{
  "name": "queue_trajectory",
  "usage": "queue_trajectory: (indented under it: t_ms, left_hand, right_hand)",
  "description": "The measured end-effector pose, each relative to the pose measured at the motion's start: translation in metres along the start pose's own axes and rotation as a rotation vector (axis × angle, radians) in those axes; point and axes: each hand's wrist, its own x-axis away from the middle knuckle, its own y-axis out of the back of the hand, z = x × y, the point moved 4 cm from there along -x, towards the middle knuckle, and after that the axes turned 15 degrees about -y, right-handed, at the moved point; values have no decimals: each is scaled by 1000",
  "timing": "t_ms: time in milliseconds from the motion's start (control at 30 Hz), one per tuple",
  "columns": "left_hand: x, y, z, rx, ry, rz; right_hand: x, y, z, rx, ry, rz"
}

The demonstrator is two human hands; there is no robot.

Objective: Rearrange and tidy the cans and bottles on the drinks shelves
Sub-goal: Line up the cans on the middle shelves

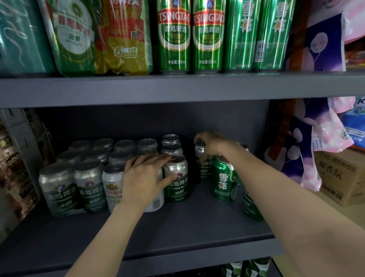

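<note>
On the grey middle shelf, the left hand lay flat-fingered against a silver Tsingtao can while the right hand pinched a rear can's top, apparently mid-alignment; next, presumably drawing it forward into line.

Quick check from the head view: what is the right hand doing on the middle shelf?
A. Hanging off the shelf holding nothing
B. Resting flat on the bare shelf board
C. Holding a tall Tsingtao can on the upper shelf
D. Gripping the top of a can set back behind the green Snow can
D: the right hand curls over the top of a can standing behind the green Snow can on the middle shelf.
</note>
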Motion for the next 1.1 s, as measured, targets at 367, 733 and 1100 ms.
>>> queue_trajectory:
  t_ms: [367,733,1100]
  left_hand:
    - [-2,3,-1,62,28,37]
    - [-1,6,-6,69,86,93]
    - [-3,10,-12,66,153,116]
  right_hand:
    - [62,-2,2,82,191,-47]
    - [82,9,-29,-45,175,-52]
    - [114,16,-113,62,-144,37]
